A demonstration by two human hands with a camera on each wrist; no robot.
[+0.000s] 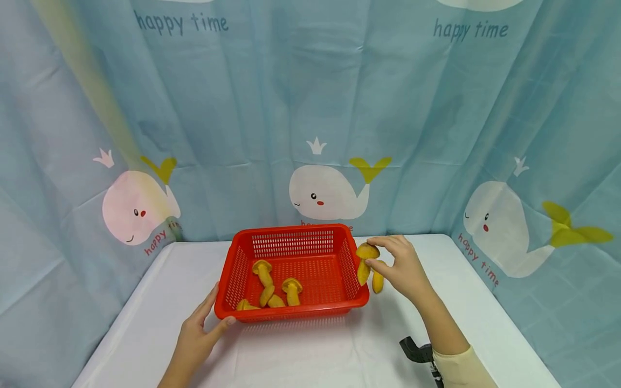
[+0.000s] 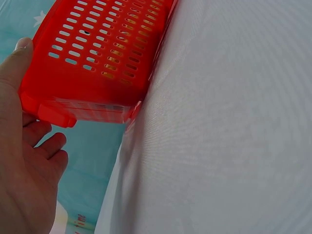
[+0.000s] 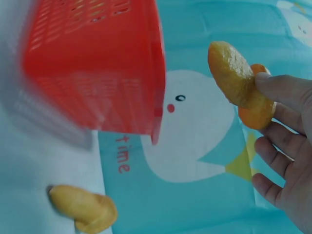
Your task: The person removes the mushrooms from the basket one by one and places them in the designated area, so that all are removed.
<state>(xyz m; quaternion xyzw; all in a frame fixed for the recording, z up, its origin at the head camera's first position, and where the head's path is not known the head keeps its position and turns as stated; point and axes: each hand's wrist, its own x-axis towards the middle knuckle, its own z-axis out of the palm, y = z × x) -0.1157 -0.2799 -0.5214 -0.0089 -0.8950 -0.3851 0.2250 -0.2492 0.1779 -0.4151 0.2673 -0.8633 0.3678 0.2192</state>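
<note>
A red plastic basket (image 1: 310, 308) stands on the white table, with several yellow-brown toy-like mushrooms (image 1: 292, 291) lying in its left half. My left hand (image 1: 195, 335) holds the basket's near left corner, thumb on the front rim and fingers along the left side. In the left wrist view, some fingers (image 2: 52, 146) curl below the corner. My right hand (image 1: 401, 266) pinches a mushroom (image 1: 364, 272) by its cap between thumb and fingers, stem downward, beside the basket's right rim. Another mushroom (image 1: 378, 281) lies on the table just right of the basket, partly hidden behind the right hand.
Behind and at both sides of the table hangs a blue curtain (image 1: 233, 134) printed with whales. The white tabletop (image 1: 291, 355) extends in front of the basket. A black strap-like piece (image 1: 416, 350) sits by the right forearm.
</note>
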